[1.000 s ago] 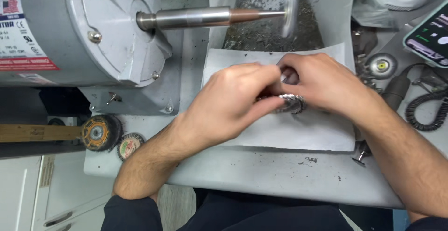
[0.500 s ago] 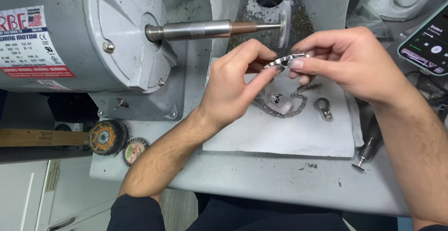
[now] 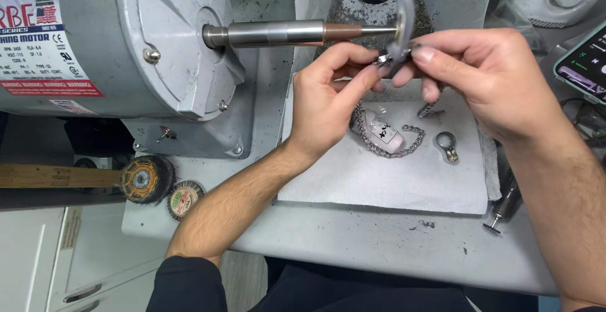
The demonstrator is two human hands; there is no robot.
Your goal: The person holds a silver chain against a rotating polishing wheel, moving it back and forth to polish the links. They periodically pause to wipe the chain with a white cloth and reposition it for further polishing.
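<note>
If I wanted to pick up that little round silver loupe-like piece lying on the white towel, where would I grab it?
Probably by the round ring, pinched at its rim from above. It lies flat on the white towel, apart from the chain, with its small tab pointing toward the person, so the ring's two sides are free.

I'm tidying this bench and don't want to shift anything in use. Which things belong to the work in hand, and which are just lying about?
In use:
left hand and right hand, pinching a small metal piece
polishing wheel on the motor spindle

Lying about:
chain and pink pendant on the paper towel
small ring
two spare wheels
phone
</note>
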